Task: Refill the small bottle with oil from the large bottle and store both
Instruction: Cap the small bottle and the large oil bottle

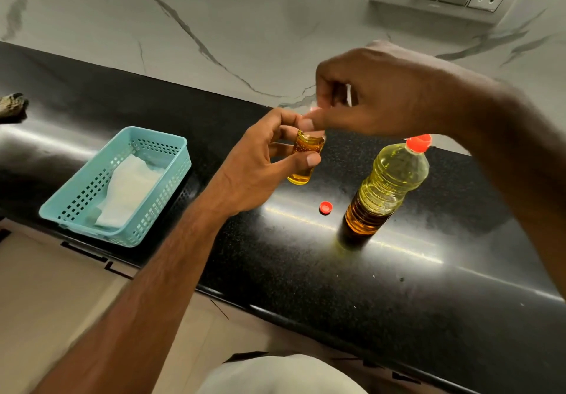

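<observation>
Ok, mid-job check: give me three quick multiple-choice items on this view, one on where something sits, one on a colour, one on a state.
1. Where is the loose small cap?
A. In the basket
B. On the counter beside the large bottle
C. On the small bottle

2. What colour is the basket?
A. Light blue
B. Red
C. Black

3. How is the large bottle?
A. Lying on its side, open
B. Upright, cap off
C. Upright, cap on

Answers:
1. B: the small cap lies on the counter, just left of the large bottle.
2. A: the basket is light blue, with a white cloth inside.
3. C: it stands upright with its red cap in place, while the left hand holds the small bottle and the right hand works at its mouth.
</observation>
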